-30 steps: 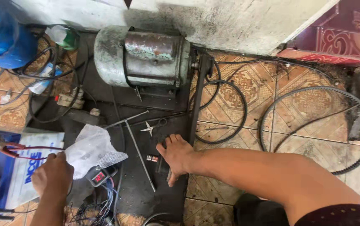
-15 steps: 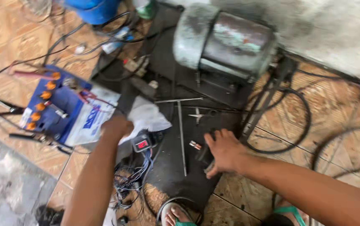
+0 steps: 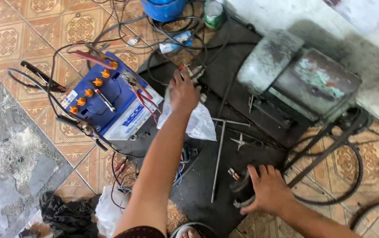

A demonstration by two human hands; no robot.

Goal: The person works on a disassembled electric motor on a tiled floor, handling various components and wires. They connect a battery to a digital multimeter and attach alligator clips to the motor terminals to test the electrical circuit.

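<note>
Left hand (image 3: 184, 92): extended forward over the black mat (image 3: 207, 185), fingers curled down on the upper edge of a white plastic bag (image 3: 196, 121), which it pinches; fingertips lie just beside a small cluster of metal fittings (image 3: 194, 72). Half a second ago this hand sat lower on the same bag; it has since advanced toward the fittings, carrying the bag's top edge along.

Right hand (image 3: 266, 189): palm down, fingers spread and wrapped over a dark cylindrical part (image 3: 241, 189) resting on the mat near its lower edge. A small copper-coloured tip (image 3: 233, 173) shows just beyond the fingers. The hand has shifted from flat on the mat to closing on this part.

Surroundings: a long T-handled wrench (image 3: 219, 154) lies between the two hands, a small pair of snips (image 3: 241, 141) beside it. Left of the bag stands a blue-and-white car battery (image 3: 110, 108) with orange caps and red-handled pliers (image 3: 143, 94) on top. An old electric motor (image 3: 300, 81) sits at the mat's far end, with a rubber drive belt (image 3: 352, 176) on the tiled floor (image 3: 4, 39).
</note>
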